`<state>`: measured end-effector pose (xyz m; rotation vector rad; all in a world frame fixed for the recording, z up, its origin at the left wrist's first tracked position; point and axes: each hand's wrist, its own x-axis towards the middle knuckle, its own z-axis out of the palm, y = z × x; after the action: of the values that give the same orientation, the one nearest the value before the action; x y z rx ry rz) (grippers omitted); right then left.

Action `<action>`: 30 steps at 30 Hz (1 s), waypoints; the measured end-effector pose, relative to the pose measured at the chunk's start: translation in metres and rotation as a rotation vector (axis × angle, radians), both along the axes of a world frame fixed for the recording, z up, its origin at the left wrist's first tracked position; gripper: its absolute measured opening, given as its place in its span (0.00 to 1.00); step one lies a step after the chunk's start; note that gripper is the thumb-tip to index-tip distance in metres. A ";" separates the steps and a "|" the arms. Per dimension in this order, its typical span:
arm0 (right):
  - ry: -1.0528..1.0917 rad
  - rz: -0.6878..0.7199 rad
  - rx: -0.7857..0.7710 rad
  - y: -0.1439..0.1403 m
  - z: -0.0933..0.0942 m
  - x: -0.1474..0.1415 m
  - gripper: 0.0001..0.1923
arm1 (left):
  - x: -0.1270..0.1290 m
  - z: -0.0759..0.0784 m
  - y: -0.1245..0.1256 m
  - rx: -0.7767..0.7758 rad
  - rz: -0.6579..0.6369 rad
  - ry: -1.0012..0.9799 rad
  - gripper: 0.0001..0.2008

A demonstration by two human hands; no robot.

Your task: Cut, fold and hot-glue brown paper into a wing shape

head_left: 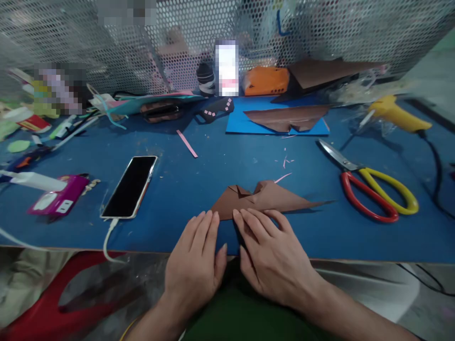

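Near the table's front edge lies a cut piece of brown paper (270, 198), creased along its lower side, with a notch in the top and a long point to the right. My left hand (194, 258) rests flat with outstretched fingertips at the paper's lower left edge. Beside it, my right hand (272, 258) presses its lower middle edge, fingers extended over the fold. Both hands are open, palms down, gripping nothing. Scissors (359, 173) with one red and one yellow handle lie to the right of the paper. A thin pink scrap (283, 178) touches or nearly touches its top edge.
On the blue table (213, 170), a charging phone (131, 187) lies left, near a purple packet (62, 194). A pink strip (186, 143) sits mid-table. Behind are a second brown cutout (287, 118) on blue card (236, 124) and an orange object (266, 80). A yellow glue gun (400, 113) stands right.
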<state>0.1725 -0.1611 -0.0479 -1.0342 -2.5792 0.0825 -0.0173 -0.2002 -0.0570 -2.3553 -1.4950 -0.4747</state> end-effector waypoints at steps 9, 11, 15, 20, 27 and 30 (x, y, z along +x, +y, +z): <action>0.007 -0.169 0.073 0.005 0.001 0.047 0.25 | -0.002 -0.002 -0.001 0.018 0.001 0.005 0.25; 0.007 -0.200 0.091 0.007 0.001 0.060 0.24 | -0.004 -0.003 -0.001 0.026 -0.002 0.001 0.27; -0.014 -0.269 0.138 0.007 -0.001 0.087 0.23 | -0.006 -0.004 0.000 0.029 -0.012 0.010 0.31; -0.026 -0.339 0.179 0.005 -0.005 0.102 0.23 | -0.001 -0.002 -0.001 0.043 0.028 -0.004 0.31; 0.021 -0.353 0.192 0.005 -0.008 0.096 0.23 | 0.034 -0.002 0.007 0.008 -0.025 -0.036 0.32; 0.026 -0.363 0.202 0.005 -0.010 0.096 0.24 | 0.054 -0.001 0.016 -0.038 -0.115 -0.006 0.34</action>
<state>0.2683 -0.1562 -0.0576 -1.3870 -2.2777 -0.2497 0.0371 -0.1841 -0.0581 -2.4808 -1.3880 -0.4849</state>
